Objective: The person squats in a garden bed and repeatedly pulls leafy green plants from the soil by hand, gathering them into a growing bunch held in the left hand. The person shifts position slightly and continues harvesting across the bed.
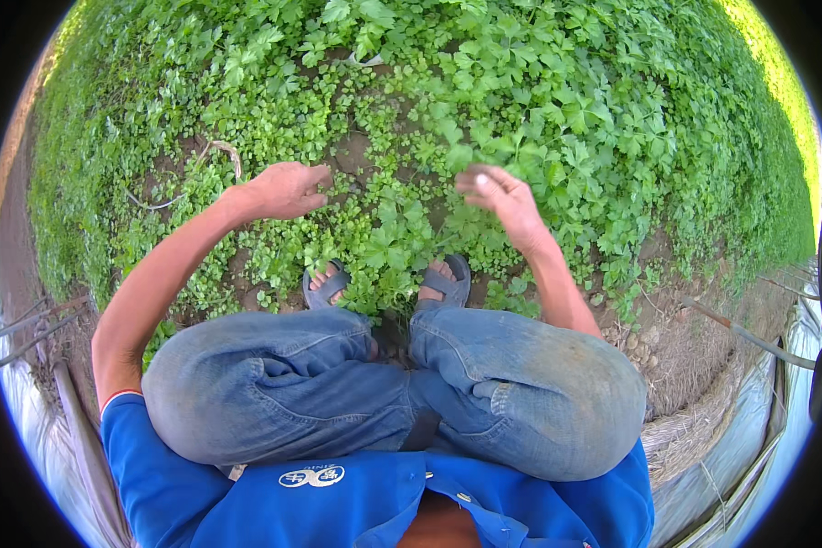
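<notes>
Low leafy green plants with lobed leaves cover the soil before me. My left hand hangs over smaller seedlings at the left of centre, its fingers curled; whether anything is between the fingertips cannot be seen. To the right, my right hand is blurred, bent at the wrist, beside taller leafy plants. Green leaves show just past its fingers, but I cannot tell if it holds them. A patch of bare soil lies between the two hands. Leaves rise between my sandalled feet.
My sandals stand on the soil close in front of my bent knees. A dry, curled stalk lies among the plants at the left. A rod sticks out at the right, near plastic sheeting and straw. More rods stand at the left edge.
</notes>
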### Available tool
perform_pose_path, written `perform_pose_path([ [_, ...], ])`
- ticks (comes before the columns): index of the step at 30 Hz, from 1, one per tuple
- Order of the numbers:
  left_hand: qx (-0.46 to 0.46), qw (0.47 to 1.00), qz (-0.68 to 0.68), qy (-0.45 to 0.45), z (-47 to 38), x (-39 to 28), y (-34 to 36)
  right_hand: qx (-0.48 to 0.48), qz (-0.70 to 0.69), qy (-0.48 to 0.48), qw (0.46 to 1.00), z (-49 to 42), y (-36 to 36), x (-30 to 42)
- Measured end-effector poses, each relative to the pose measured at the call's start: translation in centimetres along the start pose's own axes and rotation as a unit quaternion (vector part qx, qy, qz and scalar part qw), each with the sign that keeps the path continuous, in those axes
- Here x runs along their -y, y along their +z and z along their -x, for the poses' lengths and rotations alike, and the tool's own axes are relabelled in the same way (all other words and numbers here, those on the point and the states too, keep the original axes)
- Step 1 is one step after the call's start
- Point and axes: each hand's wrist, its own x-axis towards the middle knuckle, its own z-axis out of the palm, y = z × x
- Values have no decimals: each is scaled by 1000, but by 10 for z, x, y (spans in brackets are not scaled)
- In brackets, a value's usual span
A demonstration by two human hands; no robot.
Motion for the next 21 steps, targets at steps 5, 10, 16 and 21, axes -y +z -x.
perform_pose_path([
  [5,62,992,-93,53,-3,-64,-46,-114,-88,-48,988,-30,-83,-19],
  [10,74,990,13,122,-62,-84,1,-164,-103,-47,980,-26,-83,-21],
  [16,105,973,-63,197,-76,-98,83,-152,389,109,902,-3,-41,-90],
  [21,187,965,-72,172,-69,-75,102,-223,456,50,860,-58,-71,-159],
])
